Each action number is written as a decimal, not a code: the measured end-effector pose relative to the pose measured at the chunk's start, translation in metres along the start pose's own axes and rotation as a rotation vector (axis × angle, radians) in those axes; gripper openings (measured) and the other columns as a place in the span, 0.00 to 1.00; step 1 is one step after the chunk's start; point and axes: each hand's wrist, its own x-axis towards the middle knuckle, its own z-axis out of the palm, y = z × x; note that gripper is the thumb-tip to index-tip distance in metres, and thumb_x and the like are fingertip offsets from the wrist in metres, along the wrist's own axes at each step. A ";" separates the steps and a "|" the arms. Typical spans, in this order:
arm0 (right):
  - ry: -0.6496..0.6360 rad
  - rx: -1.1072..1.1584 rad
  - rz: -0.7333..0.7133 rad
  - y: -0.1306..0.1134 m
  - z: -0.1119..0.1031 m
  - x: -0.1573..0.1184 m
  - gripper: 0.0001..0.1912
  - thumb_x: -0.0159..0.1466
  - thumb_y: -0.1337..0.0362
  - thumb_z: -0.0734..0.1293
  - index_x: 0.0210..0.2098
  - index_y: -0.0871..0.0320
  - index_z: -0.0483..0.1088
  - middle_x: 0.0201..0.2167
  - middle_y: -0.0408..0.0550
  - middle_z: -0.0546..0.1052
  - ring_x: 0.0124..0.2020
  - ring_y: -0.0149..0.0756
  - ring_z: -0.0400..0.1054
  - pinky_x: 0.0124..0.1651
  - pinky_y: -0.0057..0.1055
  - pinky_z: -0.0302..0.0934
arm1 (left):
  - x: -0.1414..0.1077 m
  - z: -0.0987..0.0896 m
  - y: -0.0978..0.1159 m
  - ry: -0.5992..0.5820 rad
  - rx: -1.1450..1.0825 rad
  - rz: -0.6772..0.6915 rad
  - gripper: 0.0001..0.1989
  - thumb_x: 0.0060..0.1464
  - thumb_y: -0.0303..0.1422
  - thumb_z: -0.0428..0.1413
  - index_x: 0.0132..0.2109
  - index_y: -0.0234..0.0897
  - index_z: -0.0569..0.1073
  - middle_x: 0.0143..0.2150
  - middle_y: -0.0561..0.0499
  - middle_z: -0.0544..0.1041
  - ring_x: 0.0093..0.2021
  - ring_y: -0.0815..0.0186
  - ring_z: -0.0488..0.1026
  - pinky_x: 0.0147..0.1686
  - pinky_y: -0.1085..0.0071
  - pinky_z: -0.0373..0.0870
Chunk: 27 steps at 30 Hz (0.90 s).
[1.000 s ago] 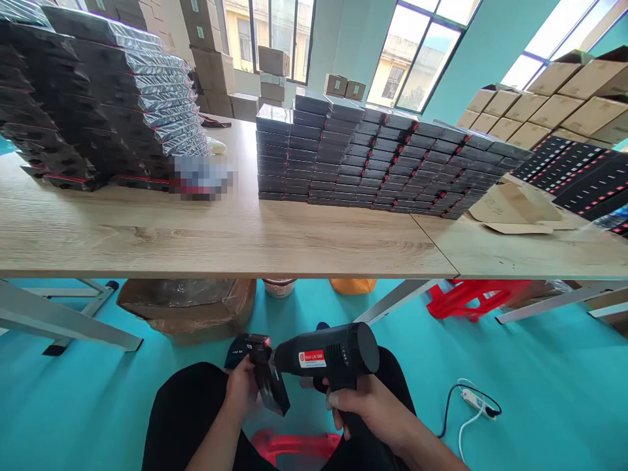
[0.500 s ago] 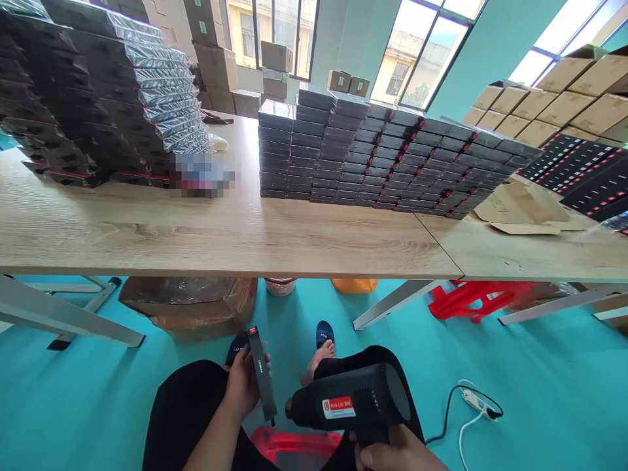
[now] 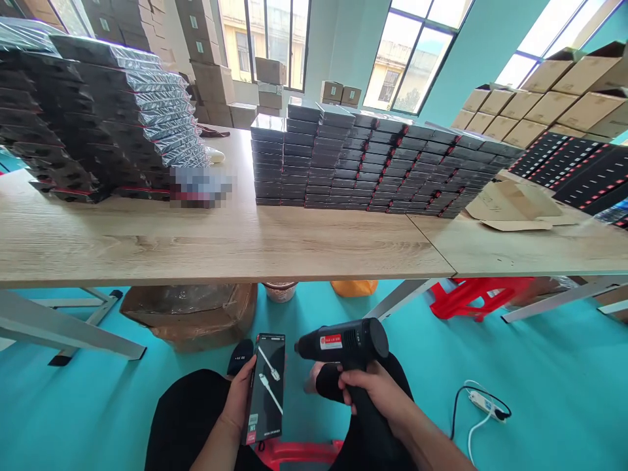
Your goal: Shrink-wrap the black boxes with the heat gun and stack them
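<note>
My left hand (image 3: 237, 398) is closed on a slim black cable box (image 3: 267, 392), holding it upright above my lap. Its broad face, printed with white cable plugs, is turned toward me, with a small red patch at the lower corner. In my right hand (image 3: 369, 387) is a black heat gun (image 3: 343, 341) with a red and white label on its side. My fingers wrap round its handle. The nozzle points left at the upper part of the box, with a small gap between them.
A wooden table (image 3: 314, 252) stands ahead. It bears neat stacks of wrapped black boxes (image 3: 353, 163) and loosely wrapped boxes (image 3: 98, 124) at left. Beneath are a large brown carton (image 3: 191, 320) and a small bin (image 3: 280, 292). A power strip (image 3: 483, 402) lies on the floor at right.
The cable box has turned from its narrow side to its broad printed face. The heat gun has risen and moved left and away from me, its nozzle now near the box's upper part.
</note>
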 end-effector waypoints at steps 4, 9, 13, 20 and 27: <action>-0.093 0.001 -0.031 -0.014 0.015 0.010 0.09 0.51 0.62 0.71 0.30 0.61 0.72 0.20 0.42 0.72 0.22 0.32 0.66 0.26 0.29 0.60 | -0.001 0.002 -0.003 0.034 -0.017 -0.055 0.21 0.54 0.39 0.60 0.51 0.31 0.79 0.34 0.42 0.85 0.39 0.48 0.83 0.39 0.56 0.79; -0.414 -0.288 0.099 -0.012 0.009 -0.007 0.03 0.49 0.67 0.70 0.24 0.59 0.72 0.17 0.41 0.71 0.19 0.31 0.63 0.25 0.30 0.59 | -0.003 -0.003 0.000 0.096 -0.032 0.055 0.23 0.54 0.37 0.60 0.56 0.33 0.76 0.36 0.44 0.85 0.39 0.50 0.83 0.41 0.56 0.79; -0.115 -0.311 0.079 0.003 -0.011 -0.019 0.05 0.53 0.64 0.67 0.29 0.58 0.72 0.16 0.40 0.70 0.20 0.32 0.63 0.27 0.32 0.60 | -0.006 -0.001 0.004 0.006 -0.097 -0.020 0.30 0.55 0.46 0.58 0.59 0.30 0.74 0.42 0.37 0.85 0.42 0.46 0.83 0.40 0.52 0.79; -0.258 -0.103 0.094 0.019 0.010 -0.034 0.12 0.50 0.61 0.75 0.32 0.58 0.75 0.24 0.43 0.76 0.28 0.37 0.69 0.34 0.33 0.62 | 0.000 0.015 0.001 0.043 0.000 -0.107 0.25 0.54 0.47 0.59 0.52 0.34 0.78 0.36 0.41 0.85 0.39 0.46 0.83 0.38 0.53 0.79; -0.031 -0.076 -0.047 -0.026 0.017 0.015 0.08 0.51 0.64 0.69 0.31 0.60 0.71 0.18 0.40 0.72 0.20 0.31 0.64 0.25 0.29 0.59 | -0.013 0.014 -0.003 0.027 0.037 -0.167 0.23 0.51 0.48 0.62 0.47 0.35 0.79 0.32 0.41 0.84 0.37 0.45 0.83 0.36 0.53 0.79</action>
